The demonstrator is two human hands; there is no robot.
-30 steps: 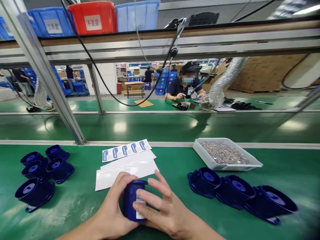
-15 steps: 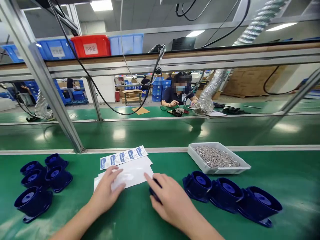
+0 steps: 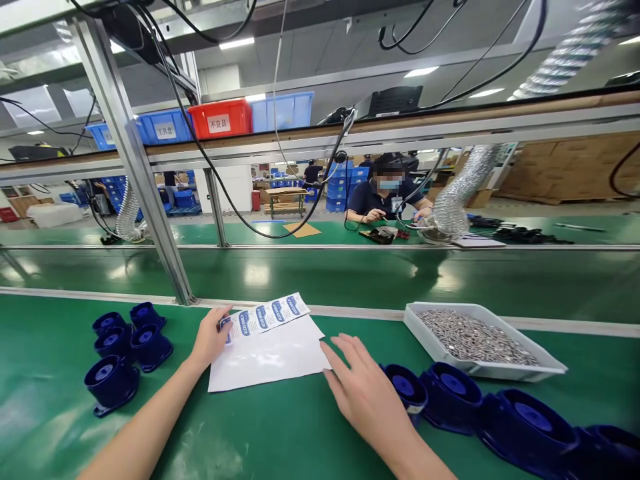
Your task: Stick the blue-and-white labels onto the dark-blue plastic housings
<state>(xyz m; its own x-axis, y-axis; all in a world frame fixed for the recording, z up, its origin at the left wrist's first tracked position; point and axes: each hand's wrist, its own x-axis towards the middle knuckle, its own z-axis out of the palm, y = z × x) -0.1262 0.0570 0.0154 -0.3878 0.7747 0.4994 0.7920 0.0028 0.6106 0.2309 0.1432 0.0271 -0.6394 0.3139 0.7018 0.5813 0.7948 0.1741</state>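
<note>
My left hand point(image 3: 212, 339) is at the left end of a strip of blue-and-white printed labels point(image 3: 269, 315), thumb and forefinger closed on it. Under the strip lie glossy white sheets point(image 3: 270, 360). My right hand point(image 3: 364, 393) is open, its fingers stretched out by the right edge of the sheets, holding nothing. Just beyond it stands a dark blue round plastic housing point(image 3: 406, 385) with a pale label on its side, partly hidden by the hand. It heads a row of similar blue housings point(image 3: 529, 415) running to the right.
Several more blue housings point(image 3: 111, 383) are grouped on the left of the green bench point(image 3: 260, 433). A white tray point(image 3: 555, 369) of small metal parts stands at the right. A metal post point(image 3: 145, 180) rises behind. A person point(image 3: 385, 193) works across the bench.
My right hand has let go of a blue housing, now at the near end of the right-hand row. My left hand has moved from the white sheets to the label strip. The view has turned left.
</note>
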